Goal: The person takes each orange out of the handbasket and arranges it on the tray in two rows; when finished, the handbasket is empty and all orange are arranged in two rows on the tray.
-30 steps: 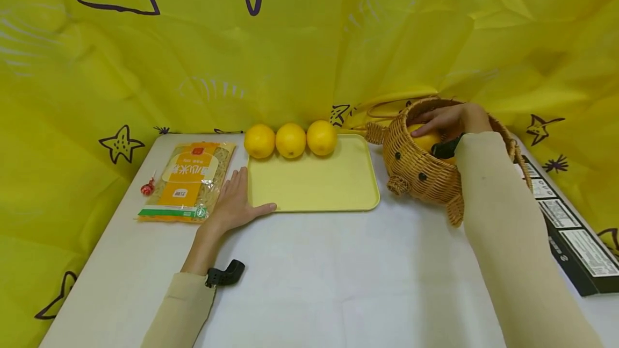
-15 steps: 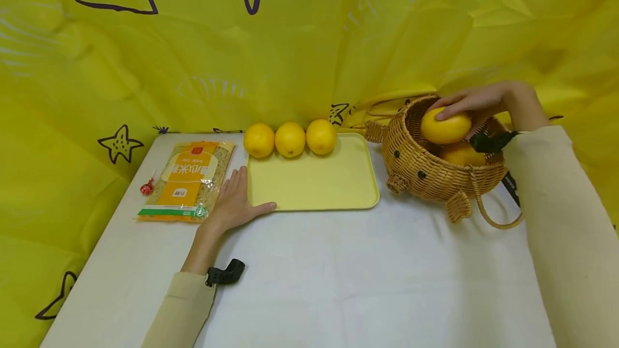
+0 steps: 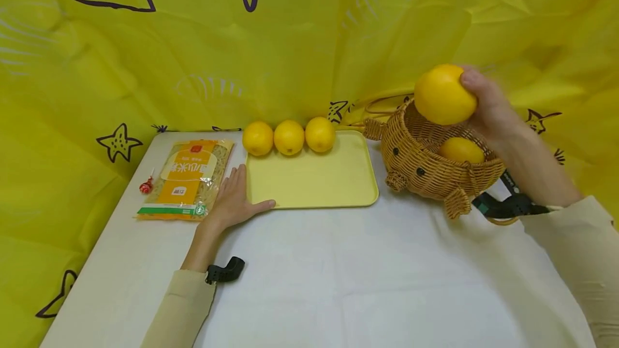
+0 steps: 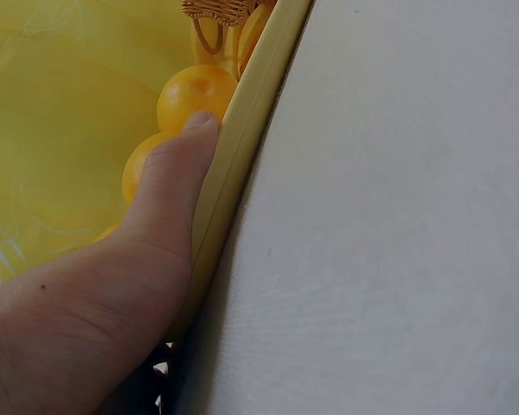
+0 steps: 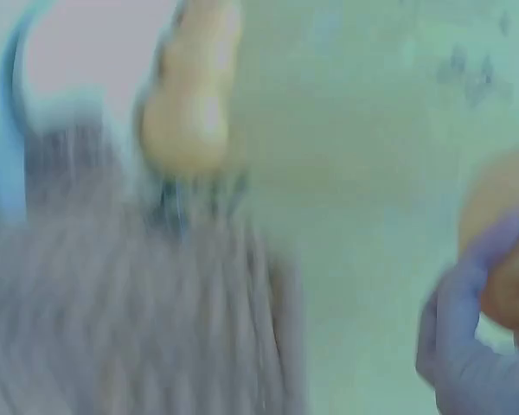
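Right hand [image 3: 490, 109]: We see it gripping one round orange [image 3: 444, 95], with thumb and fingers bent around the sides.
Held orange: We find it up in the air, above the basket [image 3: 408, 164]. From the head, it hides a bit of the basket's far rim. The right wrist view is blurry, but we can see the hand wrapped around it there too.
Basket: We see brown weaving, a pig's snout, two black eyes and two ears. Another orange [image 3: 461, 150] lies inside.
Left hand [image 3: 233, 197]: We see it spread out, fingers straight, at the near left corner of the tray [image 3: 309, 181]. Its thumb touches the near edge.
Tray: We see it pale yellow, lying on the white table [image 3: 362, 273] between the left hand and the basket.
Three oranges [image 3: 289, 137]: We see them side by side in a row along the tray's far edge.
Bag [image 3: 186, 176]: We see it left of the tray, near the left hand.
Lollipop [image 3: 146, 185]: We spot it, red, just beside the bag.
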`<state>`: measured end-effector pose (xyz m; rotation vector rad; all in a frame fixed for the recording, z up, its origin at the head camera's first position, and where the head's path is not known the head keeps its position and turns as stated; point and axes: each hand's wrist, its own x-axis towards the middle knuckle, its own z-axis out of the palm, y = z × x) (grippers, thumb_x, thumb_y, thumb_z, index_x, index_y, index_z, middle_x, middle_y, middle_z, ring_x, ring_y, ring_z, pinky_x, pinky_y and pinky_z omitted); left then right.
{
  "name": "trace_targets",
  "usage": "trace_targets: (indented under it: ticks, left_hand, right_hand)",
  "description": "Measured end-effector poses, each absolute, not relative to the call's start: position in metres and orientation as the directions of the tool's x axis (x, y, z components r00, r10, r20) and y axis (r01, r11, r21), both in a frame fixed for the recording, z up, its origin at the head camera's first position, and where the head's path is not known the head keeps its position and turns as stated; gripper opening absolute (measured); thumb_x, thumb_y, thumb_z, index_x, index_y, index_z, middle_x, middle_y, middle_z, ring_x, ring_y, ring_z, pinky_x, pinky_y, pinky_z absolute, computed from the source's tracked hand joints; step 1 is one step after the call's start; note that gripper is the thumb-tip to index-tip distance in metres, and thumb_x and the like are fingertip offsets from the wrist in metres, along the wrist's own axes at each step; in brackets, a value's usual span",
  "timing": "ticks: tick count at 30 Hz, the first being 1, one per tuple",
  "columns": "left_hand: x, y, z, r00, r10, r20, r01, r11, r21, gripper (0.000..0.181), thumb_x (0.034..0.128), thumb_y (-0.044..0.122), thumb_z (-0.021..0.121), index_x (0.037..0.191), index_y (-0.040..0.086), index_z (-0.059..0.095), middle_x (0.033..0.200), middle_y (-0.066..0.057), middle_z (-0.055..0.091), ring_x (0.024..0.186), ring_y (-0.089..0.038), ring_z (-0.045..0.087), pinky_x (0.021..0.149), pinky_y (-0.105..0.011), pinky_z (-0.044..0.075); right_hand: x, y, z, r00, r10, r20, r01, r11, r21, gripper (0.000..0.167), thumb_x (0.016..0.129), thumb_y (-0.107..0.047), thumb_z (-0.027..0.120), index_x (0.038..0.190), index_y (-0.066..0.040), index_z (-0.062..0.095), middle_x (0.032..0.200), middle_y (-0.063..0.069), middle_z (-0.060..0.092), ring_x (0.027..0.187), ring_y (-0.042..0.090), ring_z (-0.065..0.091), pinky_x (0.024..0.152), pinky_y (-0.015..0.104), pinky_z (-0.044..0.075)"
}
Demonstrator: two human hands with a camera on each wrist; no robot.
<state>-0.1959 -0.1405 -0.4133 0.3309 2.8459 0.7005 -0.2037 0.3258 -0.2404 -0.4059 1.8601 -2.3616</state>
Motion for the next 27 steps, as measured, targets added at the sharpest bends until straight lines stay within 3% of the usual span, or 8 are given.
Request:
trace_targets:
  ticks: [2,9,14,20,24,27]
  left_hand:
    - [-0.196,-0.141,-0.414,-0.955,0.264,-0.134,0.172,0.863,0.475,0.125,0.0789,0.066,0.065,0.153,-0.004,-0.007,0.162,-0.024,-0.003,0.151,-0.039,-0.002,0.124,-0.054,0.000]
    - [-0.200,-0.145,-0.411,-0.958,0.260,-0.119,0.176,0.865,0.470,0.125,0.0787,0.066,0.064,0.153,-0.004,-0.007,0.162,-0.024,-0.002,0.152,-0.039,-0.002,0.124,-0.054,0.000]
    - [-0.201,-0.144,-0.409,-0.956,0.266,-0.125,0.177,0.859,0.480,0.124,0.0792,0.066,0.064,0.153,-0.004,-0.008,0.162,-0.024,-0.004,0.152,-0.039,-0.003,0.124,-0.054,-0.001]
    - [-0.198,-0.141,-0.412,-0.953,0.274,-0.129,0.179,0.854,0.488,0.124,0.0793,0.066,0.065,0.153,-0.004,-0.006,0.162,-0.024,-0.003,0.152,-0.039,-0.003,0.124,-0.054,-0.001]
    - [-0.197,-0.141,-0.413,-0.955,0.269,-0.123,0.180,0.858,0.482,0.124,0.0788,0.066,0.065,0.153,-0.005,-0.006,0.162,-0.025,-0.002,0.151,-0.039,-0.001,0.124,-0.054,0.000]
    - [-0.197,-0.141,-0.413,-0.956,0.266,-0.128,0.176,0.862,0.475,0.125,0.0784,0.067,0.065,0.153,-0.005,-0.006,0.162,-0.025,-0.002,0.151,-0.040,-0.001,0.124,-0.054,0.000]
  right_hand:
    - [-0.191,0.302,-0.244,-0.974,-0.178,0.140,-0.088,-0.274,-0.958,0.032,0.095,-0.030,0.048,0.123,-0.016,0.050,0.100,0.003,0.064,0.077,0.015,0.064,0.052,0.031,0.055]
    - [-0.179,0.235,-0.254,-0.993,-0.111,0.031,0.010,-0.355,-0.935,0.041,0.093,-0.043,0.054,0.129,-0.024,0.047,0.123,0.001,0.051,0.096,0.013,0.062,0.075,0.029,0.056]
    - [-0.196,0.205,-0.266,-1.000,-0.004,-0.013,0.013,-0.378,-0.926,0.040,0.093,-0.044,0.057,0.126,-0.024,0.051,0.119,0.000,0.053,0.096,0.014,0.059,0.072,0.029,0.053]
    - [-0.216,0.183,-0.285,-0.988,0.149,-0.033,-0.006,-0.254,-0.967,0.038,0.098,-0.042,0.051,0.133,-0.028,0.049,0.128,-0.002,0.049,0.103,0.018,0.053,0.071,0.031,0.051]
    - [-0.227,0.174,-0.295,-0.984,0.177,-0.012,-0.025,-0.203,-0.979,0.043,0.100,-0.043,0.047,0.142,-0.033,0.045,0.145,0.000,0.042,0.114,0.020,0.050,0.078,0.034,0.050]
    - [-0.234,0.169,-0.301,-0.981,0.191,-0.022,-0.019,-0.211,-0.977,0.045,0.100,-0.042,0.048,0.143,-0.033,0.043,0.147,0.002,0.040,0.115,0.020,0.049,0.080,0.034,0.048]
